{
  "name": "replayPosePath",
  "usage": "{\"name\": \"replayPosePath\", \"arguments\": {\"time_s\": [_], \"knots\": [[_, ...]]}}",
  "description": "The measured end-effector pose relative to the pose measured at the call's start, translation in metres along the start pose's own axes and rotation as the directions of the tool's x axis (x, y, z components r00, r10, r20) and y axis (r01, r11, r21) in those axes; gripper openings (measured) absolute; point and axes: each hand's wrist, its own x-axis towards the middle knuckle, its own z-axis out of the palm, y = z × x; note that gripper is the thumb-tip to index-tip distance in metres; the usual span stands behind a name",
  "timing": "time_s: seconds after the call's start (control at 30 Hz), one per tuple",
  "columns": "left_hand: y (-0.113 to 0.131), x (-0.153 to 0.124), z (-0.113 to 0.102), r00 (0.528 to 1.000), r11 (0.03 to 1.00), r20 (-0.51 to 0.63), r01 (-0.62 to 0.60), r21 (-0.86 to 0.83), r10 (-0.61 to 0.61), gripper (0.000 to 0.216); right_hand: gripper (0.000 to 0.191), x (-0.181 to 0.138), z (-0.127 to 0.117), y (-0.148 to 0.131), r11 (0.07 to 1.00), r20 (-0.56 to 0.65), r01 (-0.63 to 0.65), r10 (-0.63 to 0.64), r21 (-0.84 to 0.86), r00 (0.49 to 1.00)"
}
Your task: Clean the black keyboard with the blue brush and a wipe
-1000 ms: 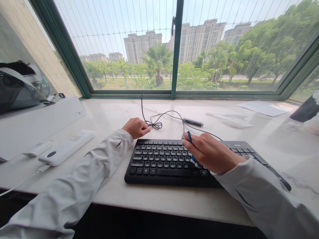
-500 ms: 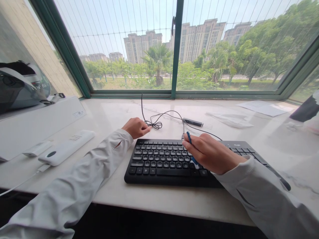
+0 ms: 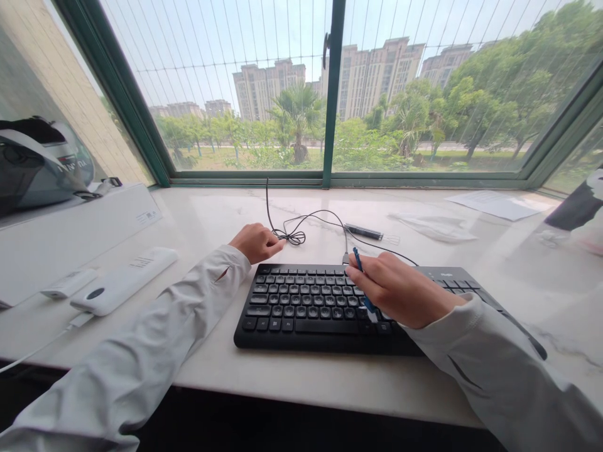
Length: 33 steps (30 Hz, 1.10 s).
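A black keyboard lies in front of me on the pale marbled surface. My right hand is closed around a slim blue cleaning brush above the right half of the keys. The brush's whitish bristles point down at the lower keys beside the space bar. My left hand rests on the surface past the keyboard's upper left corner, with its fingers curled in and its thumb toward the bundled black cable. Its fingertips are mostly hidden.
Behind the keyboard lies a dark pen-like tool. Farther right are a clear plastic bag and a paper sheet. To the left are a white power bank with a cable, a white box and a dark appliance.
The brush has shifted slightly in my right hand, and its bristle end sits a little lower and farther right. My left hand stays in place.
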Motion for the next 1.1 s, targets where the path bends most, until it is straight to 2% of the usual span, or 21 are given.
{"name": "replayPosePath", "arguments": {"time_s": [0.07, 0.13, 0.17, 0.23, 0.3, 0.33, 0.4, 0.6, 0.87, 1.1], "knots": [[0.000, 0.000, 0.000, 1.000, 1.000, 0.002, 0.001, 0.004, -0.001, 0.052, 0.030, 0.003, -0.001, 0.002, 0.999, 0.002, -0.053, 0.053, 0.013, 0.999], [-0.001, 0.000, 0.000, 1.000, 1.000, 0.004, -0.001, 0.006, 0.001, 0.052, 0.029, 0.008, -0.004, 0.003, 0.976, 0.038, -0.200, 0.198, 0.086, 0.980], [-0.001, 0.000, 0.001, 1.000, 1.000, 0.003, -0.003, 0.008, 0.003, 0.053, 0.029, 0.011, -0.005, 0.004, 0.943, 0.069, -0.304, 0.297, 0.137, 0.952], [0.000, 0.000, 0.001, 1.000, 1.000, 0.001, -0.005, 0.009, 0.005, 0.053, 0.030, 0.016, -0.008, 0.005, 0.823, 0.136, -0.511, 0.493, 0.247, 0.859], [0.000, 0.000, 0.001, 1.000, 1.000, -0.002, -0.003, 0.009, 0.003, 0.053, 0.026, 0.019, -0.010, 0.005, 0.705, 0.175, -0.629, 0.609, 0.328, 0.774], [0.001, 0.001, 0.000, 1.000, 1.000, -0.003, -0.002, 0.009, 0.002, 0.052, 0.024, 0.020, -0.010, 0.005, 0.670, 0.184, -0.653, 0.635, 0.352, 0.750], [0.002, 0.001, 0.000, 1.000, 1.000, -0.004, -0.004, 0.007, 0.004, 0.052, 0.021, 0.020, -0.008, 0.004, 0.639, 0.205, -0.673, 0.651, 0.372, 0.731], [0.003, 0.002, -0.001, 1.000, 1.000, -0.011, -0.016, 0.005, 0.016, 0.052, 0.020, 0.019, -0.004, 0.001, 0.607, 0.274, -0.683, 0.632, 0.407, 0.725], [0.001, 0.001, 0.001, 1.000, 1.000, -0.015, -0.021, 0.008, 0.021, 0.052, 0.019, 0.020, -0.005, 0.003, 0.617, 0.320, -0.701, 0.624, 0.357, 0.713], [0.002, 0.001, 0.000, 1.000, 1.000, -0.011, -0.016, 0.012, 0.016, 0.051, 0.020, 0.018, -0.002, 0.001, 0.660, 0.304, -0.676, 0.604, 0.328, 0.737]]}}
